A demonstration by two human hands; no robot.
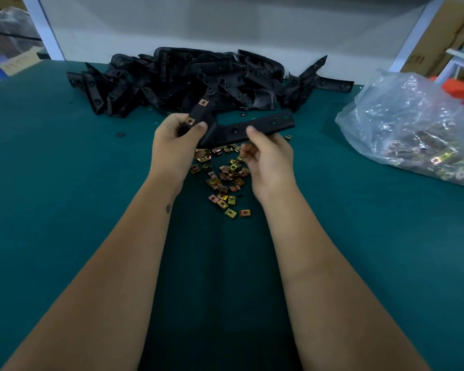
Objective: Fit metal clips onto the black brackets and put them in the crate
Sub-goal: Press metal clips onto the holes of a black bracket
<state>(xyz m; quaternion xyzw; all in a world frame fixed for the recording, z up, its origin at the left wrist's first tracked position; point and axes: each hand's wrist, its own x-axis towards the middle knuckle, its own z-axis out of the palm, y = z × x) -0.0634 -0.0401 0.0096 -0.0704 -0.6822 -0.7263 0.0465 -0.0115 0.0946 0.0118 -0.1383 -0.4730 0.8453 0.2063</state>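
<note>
My left hand (176,139) grips the bent end of a black bracket (263,125) held above the table. Two brass-coloured metal clips (203,103) sit on that end, one at the tip and one by my thumb. My right hand (268,153) touches the bracket's long holed arm from below with the thumb on its front face; its other fingers are curled, and what they hold is hidden. Several loose metal clips (224,178) lie scattered on the green table under my hands. A heap of black brackets (198,76) lies behind. No crate is in view.
A clear plastic bag (413,124) with more clips lies at the right on the green table (65,183). A white wall panel stands behind the heap. Cardboard boxes and a white frame are at the far right, with an orange object beside them.
</note>
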